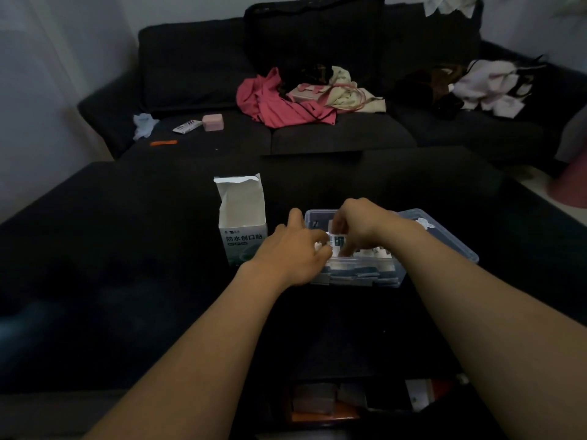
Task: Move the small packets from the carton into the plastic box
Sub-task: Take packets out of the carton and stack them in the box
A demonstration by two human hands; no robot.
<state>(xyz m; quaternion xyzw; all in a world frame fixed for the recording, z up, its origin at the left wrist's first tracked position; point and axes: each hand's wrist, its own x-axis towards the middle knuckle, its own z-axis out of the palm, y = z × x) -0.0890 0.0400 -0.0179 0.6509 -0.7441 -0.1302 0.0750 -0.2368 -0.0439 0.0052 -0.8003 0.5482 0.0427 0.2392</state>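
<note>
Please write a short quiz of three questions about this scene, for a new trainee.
1. True or false: the carton stands upright with its top flap open.
2. Where do the small packets lie? A) on the sofa B) in the plastic box C) on the floor
3. Which hand is nearer the carton: the left hand or the right hand?

Key: 1 true; 2 B; 3 the left hand.
</note>
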